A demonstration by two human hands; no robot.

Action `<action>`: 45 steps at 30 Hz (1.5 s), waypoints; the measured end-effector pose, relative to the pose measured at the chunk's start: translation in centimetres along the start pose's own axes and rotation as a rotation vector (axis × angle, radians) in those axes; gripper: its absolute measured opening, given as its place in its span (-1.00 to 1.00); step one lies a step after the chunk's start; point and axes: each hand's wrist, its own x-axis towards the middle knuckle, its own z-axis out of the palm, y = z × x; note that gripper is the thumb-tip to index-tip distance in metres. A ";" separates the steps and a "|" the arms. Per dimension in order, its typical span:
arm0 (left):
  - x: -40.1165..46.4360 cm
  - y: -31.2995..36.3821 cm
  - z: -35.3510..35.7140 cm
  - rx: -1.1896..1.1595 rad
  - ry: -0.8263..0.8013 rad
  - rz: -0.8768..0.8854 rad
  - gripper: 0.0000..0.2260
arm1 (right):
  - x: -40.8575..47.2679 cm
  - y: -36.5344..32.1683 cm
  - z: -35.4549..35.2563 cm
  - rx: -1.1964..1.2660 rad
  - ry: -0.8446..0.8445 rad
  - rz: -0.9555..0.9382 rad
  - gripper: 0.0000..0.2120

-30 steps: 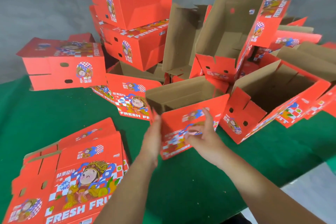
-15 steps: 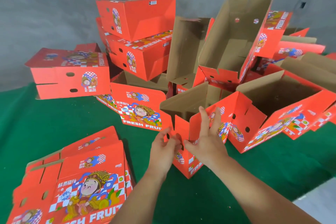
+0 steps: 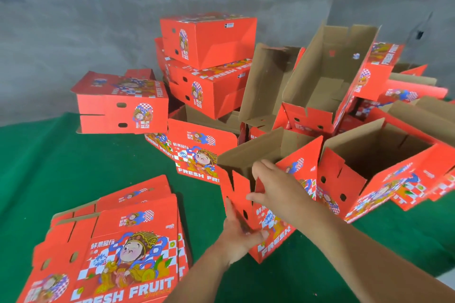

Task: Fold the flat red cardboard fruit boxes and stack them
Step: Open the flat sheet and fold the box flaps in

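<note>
On the green table cover (image 3: 61, 167), the half-opened red fruit box (image 3: 290, 194) stands tilted on a corner. The left hand (image 3: 240, 233) grips its lower corner; the right hand (image 3: 273, 187) pinches the end flap (fingers curled). A loosened grip could let it collapse flat.

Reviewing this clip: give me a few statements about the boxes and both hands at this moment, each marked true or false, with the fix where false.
1. Both hands are on the same opened box. True: the left hand grips its lower corner, the right hand holds its upper edge.
2. That box is closed on top. False: its top is open and the brown inside shows.
3. The flat boxes lie on the green table cover, near left. True.
4. The flat boxes are plain brown. False: they are red and printed FRESH FRUIT.
5. Closed boxes are stacked by the grey wall. True.
</note>
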 end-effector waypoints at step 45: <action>8.4 24.5 2.1 0.012 0.160 0.285 -0.46 | 8.3 10.8 -15.8 -0.019 0.494 0.707 -0.44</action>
